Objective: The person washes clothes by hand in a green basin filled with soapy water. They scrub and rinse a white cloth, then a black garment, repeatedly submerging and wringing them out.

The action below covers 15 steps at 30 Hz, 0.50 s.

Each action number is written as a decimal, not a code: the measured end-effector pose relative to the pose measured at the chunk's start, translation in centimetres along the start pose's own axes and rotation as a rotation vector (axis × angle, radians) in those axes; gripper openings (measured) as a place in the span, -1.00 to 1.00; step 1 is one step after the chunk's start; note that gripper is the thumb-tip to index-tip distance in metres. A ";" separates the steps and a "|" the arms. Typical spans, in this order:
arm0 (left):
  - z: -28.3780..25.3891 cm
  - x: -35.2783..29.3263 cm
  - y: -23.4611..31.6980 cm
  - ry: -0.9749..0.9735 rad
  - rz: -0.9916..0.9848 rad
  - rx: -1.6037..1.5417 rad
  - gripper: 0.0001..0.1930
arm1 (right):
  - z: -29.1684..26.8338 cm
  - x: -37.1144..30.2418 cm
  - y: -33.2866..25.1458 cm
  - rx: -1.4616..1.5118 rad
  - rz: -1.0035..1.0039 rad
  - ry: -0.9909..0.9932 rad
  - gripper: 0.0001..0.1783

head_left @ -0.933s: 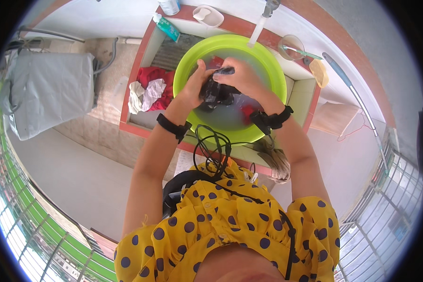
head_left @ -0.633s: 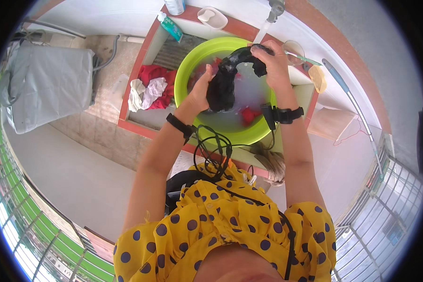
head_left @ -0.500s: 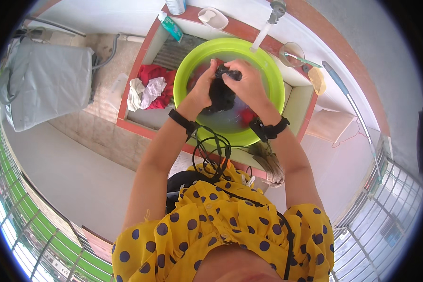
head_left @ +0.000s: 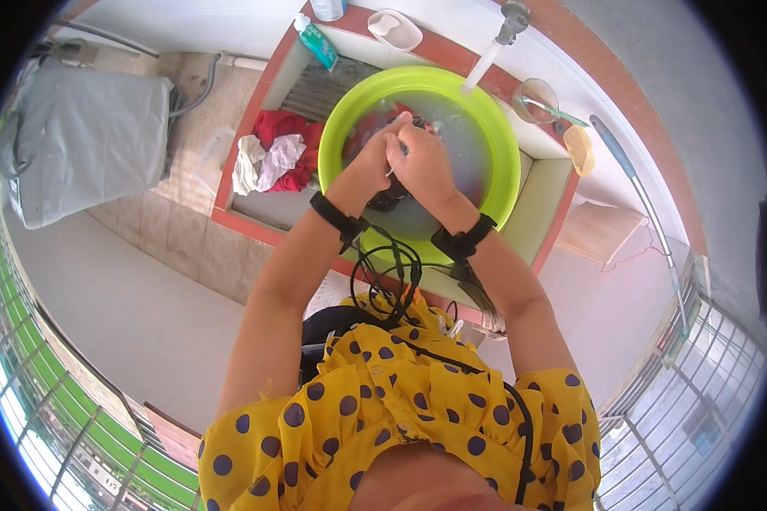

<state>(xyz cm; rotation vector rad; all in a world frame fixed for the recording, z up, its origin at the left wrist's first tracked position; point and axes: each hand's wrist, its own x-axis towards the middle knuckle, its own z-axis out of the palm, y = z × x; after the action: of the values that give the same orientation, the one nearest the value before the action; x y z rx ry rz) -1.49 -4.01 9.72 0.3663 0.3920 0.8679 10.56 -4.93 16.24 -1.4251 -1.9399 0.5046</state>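
Note:
My left hand (head_left: 371,162) and my right hand (head_left: 426,163) meet over a lime-green basin (head_left: 504,153) of cloudy water. Both are closed around a wet dark cloth (head_left: 387,199), pressed together at the knuckles. Part of the cloth hangs below the hands, and the rest is hidden in the grip. Reddish fabric (head_left: 400,111) shows just beyond my fingers in the basin. Left of the basin, a red cloth (head_left: 274,128) and crumpled whitish cloths (head_left: 279,160) lie in the tiled sink.
The basin sits in a sink with a red-tiled rim (head_left: 264,89). A tap (head_left: 511,24) overhangs its far edge. Around the rim stand a green bottle (head_left: 317,44), a soap dish (head_left: 395,31), a clear cup (head_left: 535,99) and a yellow sponge (head_left: 579,150). A long-handled brush (head_left: 632,175) leans right.
My hands have come together, the right one moving left onto the left, and the dark cloth is now mostly covered by them. The view has shifted slightly.

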 end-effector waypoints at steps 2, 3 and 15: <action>1.7 -0.4 -0.6 0.180 -0.003 0.185 -0.60 | 0.3 1.8 2.4 -0.030 0.095 0.083 -0.72; 4.0 -0.7 0.6 0.277 -0.171 0.014 -0.56 | -0.3 2.4 4.0 -0.006 0.197 0.008 -0.74; 5.6 -1.4 3.8 0.206 -0.199 0.035 -0.26 | -7.3 3.4 -0.7 0.416 0.191 -0.629 -0.53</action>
<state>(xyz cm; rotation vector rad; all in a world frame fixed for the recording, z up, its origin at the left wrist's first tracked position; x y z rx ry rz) -2.19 -3.73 16.61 0.2652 0.6240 0.7065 14.69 -2.50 22.77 -1.2680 -1.9848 1.4969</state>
